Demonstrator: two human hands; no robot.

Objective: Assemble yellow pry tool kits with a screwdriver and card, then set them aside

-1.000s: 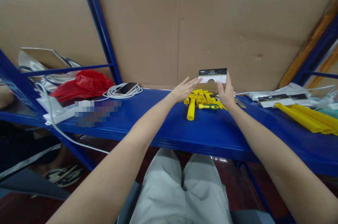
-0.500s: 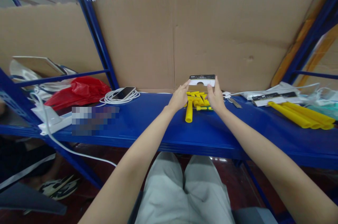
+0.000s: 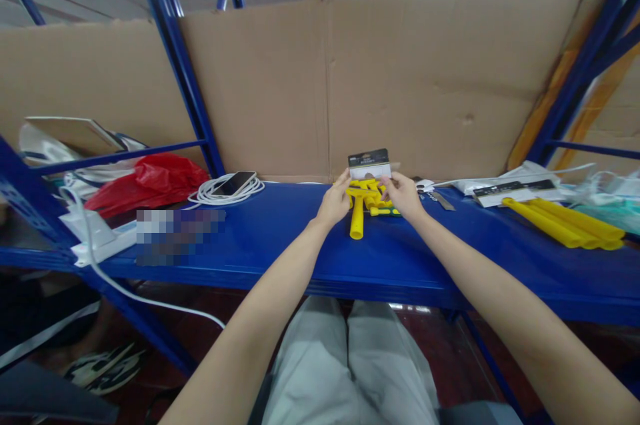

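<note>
A black and white packaging card (image 3: 369,161) with a hanging slot is held up above the shelf. My left hand (image 3: 335,201) grips its left edge, fingers closed. At its lower right corner, my right hand (image 3: 404,195) pinches the card between thumb and fingers. Below and between both hands lies a pile of yellow plastic pieces (image 3: 367,190), partly covered by the card and the fingers. A yellow tubular handle (image 3: 357,219) sticks out of the pile toward me. Beside it rests a thin yellow piece with dark marks (image 3: 385,211).
The blue shelf (image 3: 280,238) has cardboard panels (image 3: 260,91) behind it. Right of my hands are a flat metal piece (image 3: 443,201), printed cards (image 3: 515,191) and yellow tubes (image 3: 565,221). Leftward lie a phone (image 3: 235,183) on a coiled white cable (image 3: 200,195) and a red bag (image 3: 150,181).
The card has shifted left and tilted, showing more of its black top. My right hand has moved left with it and now pinches lower down. The view has shifted slightly.
</note>
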